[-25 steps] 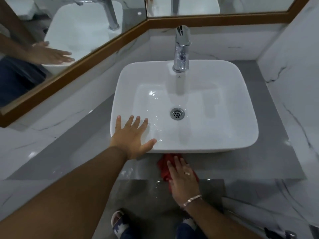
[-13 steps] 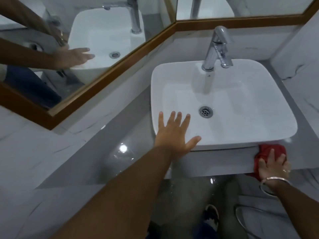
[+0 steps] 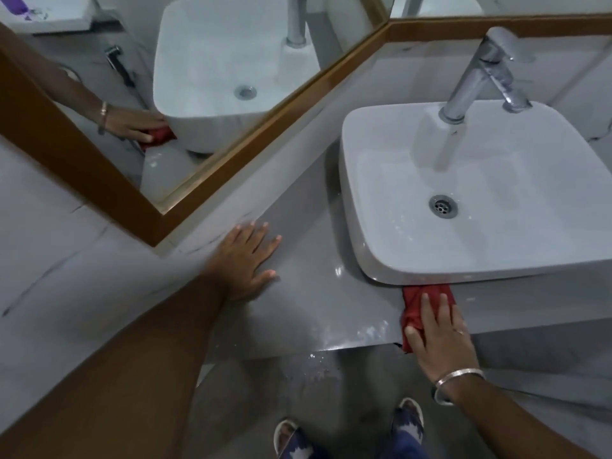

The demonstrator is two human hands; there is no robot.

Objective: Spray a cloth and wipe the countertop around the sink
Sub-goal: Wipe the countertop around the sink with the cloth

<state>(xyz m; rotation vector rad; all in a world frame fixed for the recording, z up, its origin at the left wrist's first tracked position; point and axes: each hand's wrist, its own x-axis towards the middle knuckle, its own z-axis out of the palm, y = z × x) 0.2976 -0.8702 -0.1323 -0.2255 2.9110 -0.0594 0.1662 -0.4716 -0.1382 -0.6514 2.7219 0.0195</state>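
Note:
A white rectangular sink [image 3: 390, 246] sits on the grey countertop [image 3: 311, 293] with a chrome tap [image 3: 477, 74] at its back. My right hand [image 3: 437, 332] presses a red cloth [image 3: 414, 303] flat on the counter strip just in front of the sink's front edge; the cloth hangs slightly over the counter's front edge. My left hand [image 3: 246, 260] rests flat on the counter left of the sink, fingers spread, holding nothing. No spray bottle shows.
A wood-framed mirror [image 3: 205, 84] runs along the angled back wall and reflects the sink and my cloth hand. Water drops lie on the counter near its front edge [image 3: 371, 332]. My feet [image 3: 291, 442] stand on the grey floor below.
My left hand has come off the sink's front corner and now lies on the counter to its left. The cloth hand sits in front of the sink again; the view has swung left.

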